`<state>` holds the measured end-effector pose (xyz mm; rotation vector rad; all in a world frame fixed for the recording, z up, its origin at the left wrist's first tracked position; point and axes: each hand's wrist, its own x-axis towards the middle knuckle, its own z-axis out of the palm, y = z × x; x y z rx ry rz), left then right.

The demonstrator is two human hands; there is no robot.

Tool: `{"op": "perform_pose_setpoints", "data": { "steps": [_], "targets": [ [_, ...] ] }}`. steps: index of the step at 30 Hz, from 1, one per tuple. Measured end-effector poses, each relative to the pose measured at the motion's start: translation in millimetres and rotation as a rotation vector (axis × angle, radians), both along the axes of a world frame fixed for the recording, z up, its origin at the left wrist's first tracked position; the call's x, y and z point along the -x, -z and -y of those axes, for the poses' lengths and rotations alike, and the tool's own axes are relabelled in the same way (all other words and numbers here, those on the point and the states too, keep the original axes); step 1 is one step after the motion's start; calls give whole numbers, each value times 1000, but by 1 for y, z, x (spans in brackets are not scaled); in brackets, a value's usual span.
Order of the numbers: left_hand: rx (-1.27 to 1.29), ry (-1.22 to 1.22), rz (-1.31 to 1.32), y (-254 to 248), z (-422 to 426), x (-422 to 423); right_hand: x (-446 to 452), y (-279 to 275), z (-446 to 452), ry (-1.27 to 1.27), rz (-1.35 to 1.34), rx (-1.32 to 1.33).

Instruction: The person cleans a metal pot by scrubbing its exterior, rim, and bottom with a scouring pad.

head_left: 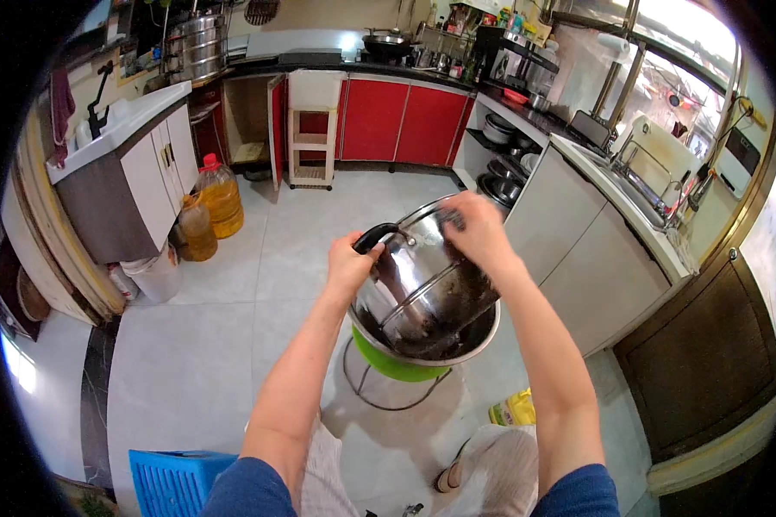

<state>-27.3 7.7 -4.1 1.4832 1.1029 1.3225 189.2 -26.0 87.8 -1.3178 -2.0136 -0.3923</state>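
Observation:
A stainless steel pot (414,269) lies tilted in a wide metal basin (490,334), with dark stains over its lower side. My left hand (351,265) is closed around the pot's black handle (376,236). Against the pot's upper side near the rim, my right hand (481,229) presses a dark scouring pad (450,219) that looks like steel wool; the fingers partly cover it. Under the basin is a green stool seat (397,365) on a round metal frame (379,403). Dark liquid seems to lie in the basin, mostly hidden by the pot.
A blue plastic stool (177,482) stands at lower left, and a yellow packet (514,408) lies near my right leg. Oil jugs (222,202) stand by the white cabinet (157,164). A sink counter (616,185) runs along the right; a wheeled rack (312,138) stands ahead.

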Motion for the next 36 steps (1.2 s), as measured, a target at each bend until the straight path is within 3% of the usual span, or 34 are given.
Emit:
{"op": "perform_pose_setpoints", "data": {
  "steps": [2,7,9,13,15,18,19,22,23,25,29,33,35,36],
  "targets": [
    [35,31,61,2,-2,-3,32,5,11,-221,64,34],
    [-28,3,110,12,-1,-15,-5,4,-16,192,139,79],
    [16,20,135,15,-5,-19,-9,6,-18,157,49,55],
    [40,57,153,14,-8,-19,23,16,-10,-185,122,7],
    [69,42,168,13,-9,-22,8,23,-22,-136,66,-77],
    [-15,30,154,22,-13,-25,-14,19,-34,413,62,94],
    [-20,29,153,23,-15,-25,-13,20,-37,412,60,90],
    [-31,21,137,26,-17,-26,11,28,-34,-23,-183,-22],
    [0,46,146,26,-17,-25,25,27,-23,-107,-88,-46],
    [35,67,152,23,-13,-22,31,20,-15,-118,68,-45],
    [-38,43,110,24,-12,-25,-9,20,-46,140,5,34],
    [-7,74,134,24,-15,-25,25,25,-20,-207,22,28],
    [-43,60,127,30,-18,-26,5,21,-25,-126,-38,85],
    [-93,43,127,32,-20,-27,-15,25,-33,50,15,86]
  ]
}}
